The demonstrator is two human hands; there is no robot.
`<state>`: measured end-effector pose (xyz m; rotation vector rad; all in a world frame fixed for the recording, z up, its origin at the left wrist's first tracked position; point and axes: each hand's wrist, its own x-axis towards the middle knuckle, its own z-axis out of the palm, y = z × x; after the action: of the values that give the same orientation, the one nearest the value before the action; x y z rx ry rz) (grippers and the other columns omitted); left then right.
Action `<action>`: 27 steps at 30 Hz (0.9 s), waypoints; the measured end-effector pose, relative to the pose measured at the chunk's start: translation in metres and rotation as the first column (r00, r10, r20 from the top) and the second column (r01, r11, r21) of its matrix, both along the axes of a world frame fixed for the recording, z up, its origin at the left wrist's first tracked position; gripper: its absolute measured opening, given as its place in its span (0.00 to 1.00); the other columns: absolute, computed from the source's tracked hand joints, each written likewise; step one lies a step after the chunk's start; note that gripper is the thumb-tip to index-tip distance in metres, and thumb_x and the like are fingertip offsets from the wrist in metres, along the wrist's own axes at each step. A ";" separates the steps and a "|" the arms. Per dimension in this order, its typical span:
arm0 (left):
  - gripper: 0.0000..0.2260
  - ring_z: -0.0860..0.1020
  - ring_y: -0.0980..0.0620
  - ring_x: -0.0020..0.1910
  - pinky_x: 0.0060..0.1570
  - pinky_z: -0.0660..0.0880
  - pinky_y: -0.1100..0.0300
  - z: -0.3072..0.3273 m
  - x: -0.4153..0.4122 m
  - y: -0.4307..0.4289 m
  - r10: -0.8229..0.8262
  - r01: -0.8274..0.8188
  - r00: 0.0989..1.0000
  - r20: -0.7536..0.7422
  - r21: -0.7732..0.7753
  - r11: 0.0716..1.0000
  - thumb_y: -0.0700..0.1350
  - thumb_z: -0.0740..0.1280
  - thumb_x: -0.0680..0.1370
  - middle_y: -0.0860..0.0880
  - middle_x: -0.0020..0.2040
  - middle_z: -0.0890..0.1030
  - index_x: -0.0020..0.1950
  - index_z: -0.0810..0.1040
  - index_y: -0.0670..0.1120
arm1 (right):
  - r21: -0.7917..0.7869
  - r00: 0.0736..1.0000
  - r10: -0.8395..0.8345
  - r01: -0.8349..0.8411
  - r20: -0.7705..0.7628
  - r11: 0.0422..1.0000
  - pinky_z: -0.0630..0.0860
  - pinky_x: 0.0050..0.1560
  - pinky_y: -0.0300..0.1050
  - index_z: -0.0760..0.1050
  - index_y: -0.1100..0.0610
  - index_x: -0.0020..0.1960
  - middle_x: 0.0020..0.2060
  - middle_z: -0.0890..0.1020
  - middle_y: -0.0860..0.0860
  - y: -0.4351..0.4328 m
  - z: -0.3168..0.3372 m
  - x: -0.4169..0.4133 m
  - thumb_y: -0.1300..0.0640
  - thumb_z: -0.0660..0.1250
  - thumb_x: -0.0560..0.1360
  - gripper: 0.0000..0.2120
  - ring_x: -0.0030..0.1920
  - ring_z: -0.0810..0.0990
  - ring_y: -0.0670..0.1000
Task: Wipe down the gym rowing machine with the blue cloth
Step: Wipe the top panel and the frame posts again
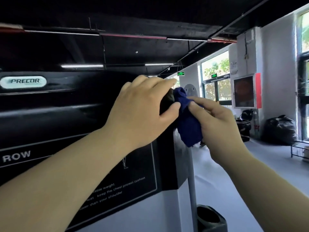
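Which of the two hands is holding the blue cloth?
The right hand pinches the blue cloth in its fingers; the left hand grips the machine's black edge instead.

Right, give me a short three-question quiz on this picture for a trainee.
1. True or false: the blue cloth lies on the floor.
2. Which hand holds the cloth? A) left hand B) right hand C) neither
3. Fill in: the large white word low on the machine's black panel reads ____.

Key:
1. False; it is held up at the panel's right edge.
2. B; the right hand's fingers pinch it, while the left hand grips the panel's edge beside it.
3. ROW
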<state>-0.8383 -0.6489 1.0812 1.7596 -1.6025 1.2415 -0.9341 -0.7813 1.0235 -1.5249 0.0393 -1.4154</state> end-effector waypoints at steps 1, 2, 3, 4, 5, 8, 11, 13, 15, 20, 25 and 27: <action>0.23 0.74 0.55 0.57 0.58 0.69 0.59 0.001 -0.005 0.000 -0.061 0.065 0.994 -0.093 0.041 0.997 0.57 0.59 0.80 0.57 0.61 0.78 0.74 0.69 0.54 | -0.032 0.996 0.087 -0.086 0.020 0.996 0.80 0.50 0.45 0.84 0.45 0.47 0.48 0.85 0.51 0.003 0.002 -0.001 0.60 0.66 0.79 0.12 0.48 0.84 0.49; 0.24 0.74 0.60 0.54 0.56 0.69 0.67 0.002 -0.008 -0.001 -0.112 0.129 0.972 -0.208 0.070 0.989 0.58 0.59 0.80 0.59 0.60 0.77 0.76 0.65 0.56 | -0.073 0.986 0.163 -0.160 0.035 0.984 0.80 0.49 0.43 0.83 0.49 0.49 0.46 0.86 0.49 0.005 0.006 -0.001 0.62 0.65 0.79 0.11 0.47 0.84 0.47; 0.26 0.75 0.64 0.51 0.54 0.69 0.72 0.004 -0.009 -0.001 -0.147 0.179 0.933 -0.329 0.070 0.981 0.59 0.61 0.79 0.62 0.58 0.77 0.76 0.64 0.58 | -0.107 0.973 0.223 -0.217 0.054 0.970 0.80 0.48 0.41 0.81 0.51 0.51 0.43 0.85 0.47 0.006 0.010 -0.001 0.64 0.65 0.78 0.10 0.46 0.83 0.47; 0.26 0.76 0.66 0.48 0.53 0.70 0.73 0.008 -0.007 0.001 -0.191 0.225 0.882 -0.430 0.028 0.974 0.59 0.65 0.77 0.63 0.54 0.78 0.75 0.66 0.59 | -0.127 0.959 0.273 -0.262 0.075 0.957 0.80 0.46 0.40 0.78 0.52 0.51 0.41 0.85 0.47 0.004 0.017 0.000 0.65 0.66 0.78 0.09 0.44 0.83 0.46; 0.26 0.78 0.65 0.45 0.53 0.73 0.71 0.011 -0.006 0.004 -0.244 0.262 0.827 -0.506 -0.038 0.964 0.58 0.71 0.74 0.63 0.51 0.80 0.71 0.71 0.59 | -0.141 0.946 0.311 -0.297 0.090 0.944 0.79 0.43 0.39 0.77 0.52 0.51 0.39 0.84 0.47 0.001 0.023 0.003 0.64 0.67 0.78 0.07 0.42 0.83 0.46; 0.29 0.83 0.55 0.49 0.55 0.79 0.60 0.020 0.001 0.021 -0.316 0.297 0.687 -0.655 -0.144 0.944 0.45 0.81 0.62 0.57 0.50 0.84 0.61 0.79 0.55 | -0.276 0.932 0.358 -0.328 0.063 0.903 0.76 0.41 0.38 0.78 0.50 0.44 0.36 0.83 0.46 -0.009 0.038 0.020 0.56 0.69 0.74 0.02 0.39 0.81 0.44; 0.19 0.84 0.55 0.49 0.49 0.79 0.65 0.024 -0.004 0.038 -0.234 0.168 0.652 -0.722 -0.164 0.972 0.36 0.75 0.68 0.55 0.49 0.85 0.56 0.82 0.52 | -0.456 0.955 0.293 -0.238 0.053 0.858 0.74 0.42 0.37 0.78 0.48 0.40 0.34 0.82 0.42 -0.013 0.052 0.039 0.53 0.68 0.74 0.05 0.38 0.78 0.40; 0.07 0.82 0.59 0.39 0.38 0.77 0.69 0.023 -0.013 0.044 -0.103 -0.020 0.690 -0.716 -0.161 0.987 0.46 0.75 0.69 0.56 0.41 0.85 0.45 0.83 0.54 | -0.589 0.976 0.199 -0.113 0.084 0.800 0.73 0.42 0.36 0.78 0.49 0.41 0.35 0.82 0.43 -0.016 0.057 0.044 0.54 0.67 0.76 0.06 0.38 0.78 0.40; 0.11 0.77 0.63 0.31 0.32 0.74 0.70 0.022 -0.024 0.050 0.027 -0.197 0.691 -0.723 -0.152 0.969 0.58 0.72 0.62 0.56 0.33 0.82 0.37 0.81 0.53 | -0.632 0.977 0.184 -0.074 0.110 0.771 0.71 0.42 0.33 0.79 0.50 0.41 0.36 0.82 0.43 -0.020 0.061 0.046 0.57 0.66 0.76 0.07 0.39 0.78 0.40; 0.09 0.79 0.59 0.35 0.38 0.75 0.67 0.019 -0.049 0.060 -0.063 -0.191 0.534 -0.843 -0.192 0.963 0.55 0.72 0.62 0.54 0.34 0.81 0.33 0.81 0.51 | -0.589 0.972 0.234 -0.186 0.006 0.787 0.70 0.41 0.31 0.80 0.47 0.40 0.36 0.81 0.37 -0.027 0.058 0.049 0.54 0.66 0.75 0.07 0.39 0.78 0.41; 0.10 0.85 0.50 0.45 0.46 0.82 0.56 0.014 -0.067 0.057 -0.076 -0.291 0.414 -0.907 -0.211 0.933 0.51 0.63 0.81 0.49 0.46 0.86 0.44 0.75 0.46 | -0.616 0.983 0.179 -0.122 0.031 0.778 0.69 0.50 0.30 0.79 0.45 0.40 0.44 0.80 0.34 -0.031 0.048 0.046 0.53 0.66 0.76 0.07 0.50 0.77 0.40; 0.12 0.84 0.53 0.36 0.36 0.81 0.59 0.013 -0.074 0.051 -0.095 -0.379 0.377 -0.921 -0.247 0.892 0.52 0.61 0.83 0.49 0.39 0.85 0.44 0.72 0.46 | -0.622 0.978 0.205 -0.138 0.038 0.771 0.70 0.54 0.34 0.79 0.45 0.41 0.43 0.81 0.36 -0.033 0.047 0.047 0.52 0.64 0.75 0.07 0.52 0.77 0.42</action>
<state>-0.9126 -0.5981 1.0937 1.7686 -0.4348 0.3584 -0.8873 -0.8142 1.0705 -1.9150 -0.6819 -1.4252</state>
